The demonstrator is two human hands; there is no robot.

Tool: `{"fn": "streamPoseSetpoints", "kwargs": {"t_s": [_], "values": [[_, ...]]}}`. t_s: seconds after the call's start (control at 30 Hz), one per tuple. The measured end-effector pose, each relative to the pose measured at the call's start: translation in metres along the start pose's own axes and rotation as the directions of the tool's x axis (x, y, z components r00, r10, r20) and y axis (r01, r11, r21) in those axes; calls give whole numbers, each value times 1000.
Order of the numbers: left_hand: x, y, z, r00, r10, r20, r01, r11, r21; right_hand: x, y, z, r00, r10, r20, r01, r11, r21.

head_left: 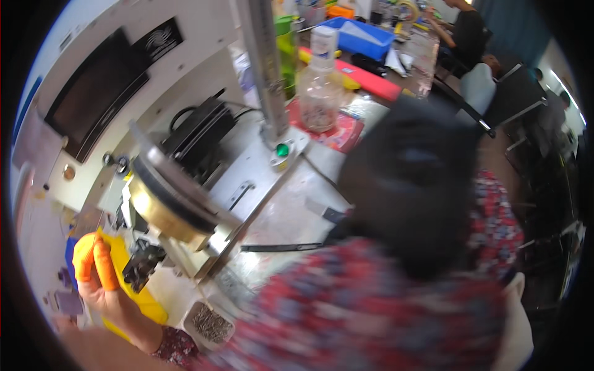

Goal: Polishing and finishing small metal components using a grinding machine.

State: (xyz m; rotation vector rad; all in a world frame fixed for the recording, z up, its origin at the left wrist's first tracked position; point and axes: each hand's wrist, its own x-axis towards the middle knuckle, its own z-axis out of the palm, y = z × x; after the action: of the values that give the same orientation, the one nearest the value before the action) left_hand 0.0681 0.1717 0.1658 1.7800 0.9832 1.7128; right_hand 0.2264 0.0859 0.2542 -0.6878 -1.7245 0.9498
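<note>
My left hand point(99, 278) is raised at the lower left, with orange covers on its fingers. The covered fingertips meet in a pinch, and whatever may be between them is too small to make out. Beside it are a yellow sheet-like piece point(139, 303) and a dark metal fixture point(143, 264) below a brass-coloured round machine part point(164, 213). My right hand does not show. A blurred floral sleeve or garment point(352, 309) and a large dark shape point(402, 173) cover the middle and right.
A white tray point(210, 324) of small metal pieces sits near my left wrist. Beyond the machine column point(265, 74) stand a clear bottle point(318, 99) and a blue bin point(359, 38). A black strip-like tool point(281, 247) lies on the table. Another person point(467, 34) sits far right.
</note>
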Motion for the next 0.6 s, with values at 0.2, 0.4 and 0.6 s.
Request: {"fn": "streamPoseSetpoints", "kwargs": {"t_s": [0.2, 0.4, 0.6], "values": [[-11, 27, 24, 993, 120, -3, -120, 991, 58, 1, 17, -17, 995, 38, -97, -25, 992, 127], [-8, 2, 9, 974, 219, 57, -225, 962, 157, 8, 45, -41, 979, -73, -190, 94, 990, 101], [-4, 12, 10, 952, 292, 91, -306, 926, 221, 8, 55, -49, 949, -268, -169, 194, 913, -360]]}}
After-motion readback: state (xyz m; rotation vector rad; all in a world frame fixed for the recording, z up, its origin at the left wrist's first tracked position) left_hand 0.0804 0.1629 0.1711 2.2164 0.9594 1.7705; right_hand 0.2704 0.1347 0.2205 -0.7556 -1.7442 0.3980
